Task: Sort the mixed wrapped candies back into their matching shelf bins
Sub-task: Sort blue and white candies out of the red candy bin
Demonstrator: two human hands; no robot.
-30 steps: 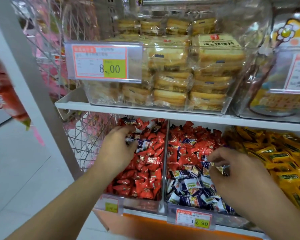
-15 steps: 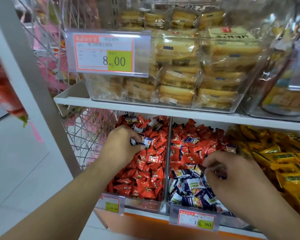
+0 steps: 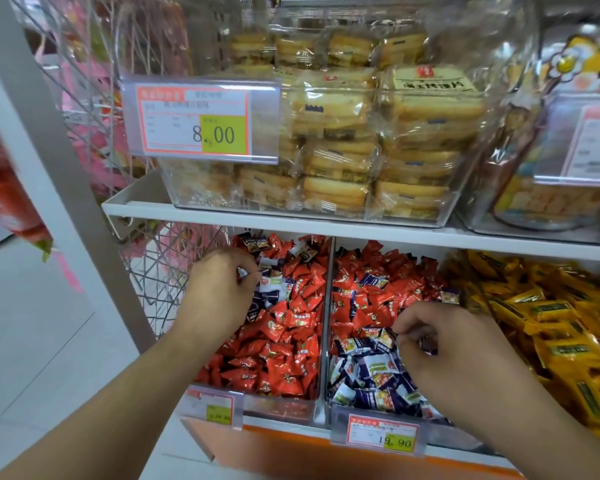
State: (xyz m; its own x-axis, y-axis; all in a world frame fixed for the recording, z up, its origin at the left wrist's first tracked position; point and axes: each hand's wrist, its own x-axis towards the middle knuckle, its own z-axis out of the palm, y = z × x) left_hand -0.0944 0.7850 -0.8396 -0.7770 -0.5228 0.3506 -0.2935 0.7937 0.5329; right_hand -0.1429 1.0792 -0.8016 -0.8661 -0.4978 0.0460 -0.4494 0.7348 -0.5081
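Both hands are working the lower shelf. Left hand (image 3: 219,289) is sitting over the back-left of the left bin (image 3: 281,405), fingers curled and pinching a small wrapped candy (image 3: 244,271) at the fingertips; wrapper colour is too small to call. Right hand (image 3: 440,344) is curling over the middle bin (image 3: 326,341), thumb and fingers closing on something dark, probably one blue-wrapped candy, partly hidden by the fingers.

Left bin is mostly red candies (image 3: 278,358), with a stray blue-and-white cluster (image 3: 269,292) lying just right of the left fingertips, so left hand is clearly the nearer one. Middle bin is splitting red at the back, blue candies (image 3: 371,375) at the front.

Key relation, as I'm judging it: strays are needing to cross the divider rightward, toward the right hand
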